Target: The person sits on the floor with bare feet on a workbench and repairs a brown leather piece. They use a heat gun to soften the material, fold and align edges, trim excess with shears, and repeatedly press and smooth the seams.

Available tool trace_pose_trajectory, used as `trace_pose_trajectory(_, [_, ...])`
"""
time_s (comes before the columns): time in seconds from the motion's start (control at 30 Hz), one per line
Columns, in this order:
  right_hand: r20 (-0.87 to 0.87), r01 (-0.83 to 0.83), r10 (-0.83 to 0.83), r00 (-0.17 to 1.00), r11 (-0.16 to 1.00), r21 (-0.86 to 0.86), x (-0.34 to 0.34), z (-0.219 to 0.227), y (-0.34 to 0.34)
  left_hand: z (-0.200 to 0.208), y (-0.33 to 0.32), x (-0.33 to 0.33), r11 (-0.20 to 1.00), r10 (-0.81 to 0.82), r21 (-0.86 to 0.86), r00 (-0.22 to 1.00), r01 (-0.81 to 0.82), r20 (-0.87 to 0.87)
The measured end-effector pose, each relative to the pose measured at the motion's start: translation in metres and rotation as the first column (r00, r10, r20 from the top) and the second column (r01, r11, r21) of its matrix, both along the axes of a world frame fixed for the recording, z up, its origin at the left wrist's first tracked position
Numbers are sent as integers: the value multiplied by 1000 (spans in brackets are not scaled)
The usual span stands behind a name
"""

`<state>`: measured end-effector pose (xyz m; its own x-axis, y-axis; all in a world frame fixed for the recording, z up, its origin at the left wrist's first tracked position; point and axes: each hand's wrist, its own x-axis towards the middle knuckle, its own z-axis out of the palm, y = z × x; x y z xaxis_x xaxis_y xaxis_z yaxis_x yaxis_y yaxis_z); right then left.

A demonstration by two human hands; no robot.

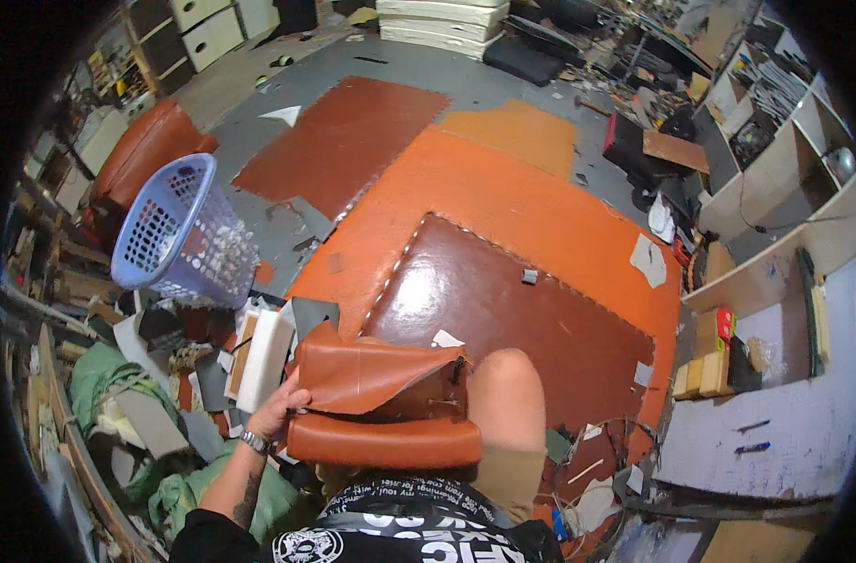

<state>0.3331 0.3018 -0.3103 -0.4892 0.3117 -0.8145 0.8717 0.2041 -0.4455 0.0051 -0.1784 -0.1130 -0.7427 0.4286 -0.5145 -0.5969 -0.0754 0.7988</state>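
Observation:
Across my lap lies a brown leather-covered padded piece [386,442], its long rounded edge toward me. A loose brown leather flap [372,371] rises from its far side, leaving a dark gap between flap and padded edge. My left hand [280,410] grips the left end of this leather, thumb and fingers at its edge; some fingers are hidden. A small black thing [458,369], too unclear to name, sits at the flap's right corner. My bare knee [508,380] is right beside it. My right hand does not show.
A blue perforated basket [186,235] stands at left, with a brown cushion [151,155] behind it. Scraps and green cloth [118,389] crowd my left side. Orange and brown sheets [512,202] cover the floor. White shelving [785,169] and a white board [775,450] stand right.

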Motion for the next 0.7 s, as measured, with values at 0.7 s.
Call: trace_pose_trajectory(0.7, [33, 100, -102, 994, 994, 53, 127, -6, -53, -126, -37, -68, 998, -66, 9, 998, 66, -2])
